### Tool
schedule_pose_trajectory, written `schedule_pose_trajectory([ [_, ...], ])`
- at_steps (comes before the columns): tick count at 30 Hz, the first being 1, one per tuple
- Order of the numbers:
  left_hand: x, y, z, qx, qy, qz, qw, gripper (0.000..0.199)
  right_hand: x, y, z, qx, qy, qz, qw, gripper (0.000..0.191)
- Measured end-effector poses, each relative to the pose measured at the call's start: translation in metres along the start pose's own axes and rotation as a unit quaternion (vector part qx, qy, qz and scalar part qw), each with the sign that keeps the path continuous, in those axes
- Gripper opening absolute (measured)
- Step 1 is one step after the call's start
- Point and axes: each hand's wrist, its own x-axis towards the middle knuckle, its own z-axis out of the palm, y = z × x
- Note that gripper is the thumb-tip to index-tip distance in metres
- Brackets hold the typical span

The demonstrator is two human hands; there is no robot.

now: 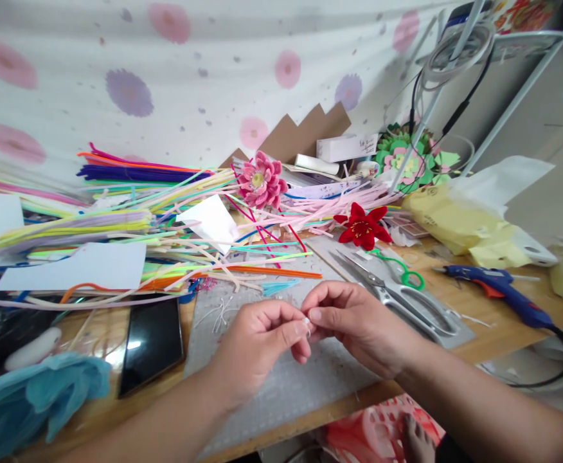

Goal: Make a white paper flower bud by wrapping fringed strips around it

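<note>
Over the grey cutting mat (281,411), my left hand (257,344) and my right hand (353,325) meet fingertip to fingertip. Both are closed in a pinch around a small white piece (307,321); most of it is hidden by the fingers, so its kind does not show. Several thin white wire-like strands (220,315) lie on the mat just left of my left hand. Close behind my right hand are large metal scissors (407,302), lying with the blades apart. Short light-blue sticks (280,287) rest beyond my fingers.
Pipe cleaners (117,225) in many colours cover the back and left. A pink flower (261,181) and a red flower (363,226) stand behind the mat. A blue glue gun (503,292) lies right; a black phone (151,344) and a blue petalled piece (40,392) lie left.
</note>
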Motion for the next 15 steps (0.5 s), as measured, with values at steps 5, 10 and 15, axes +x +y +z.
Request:
schedule_pose_trajectory([
  [5,-0.0006,0.0018,-0.0001,0.003,-0.013,0.001,1.0,0.014,0.0013,0.0026,-0.0023,-0.001,-0.012,-0.01,1.0,0.019],
  [10,-0.0012,0.0025,0.0029,0.022,0.025,-0.007,0.999,0.011,0.0015,0.0039,-0.0017,-0.07,-0.019,-0.055,0.996,0.014],
  [15,-0.0011,0.0025,0.0041,0.031,0.059,-0.015,0.998,0.011,0.0002,0.0047,0.0059,-0.195,0.017,-0.124,0.973,0.007],
])
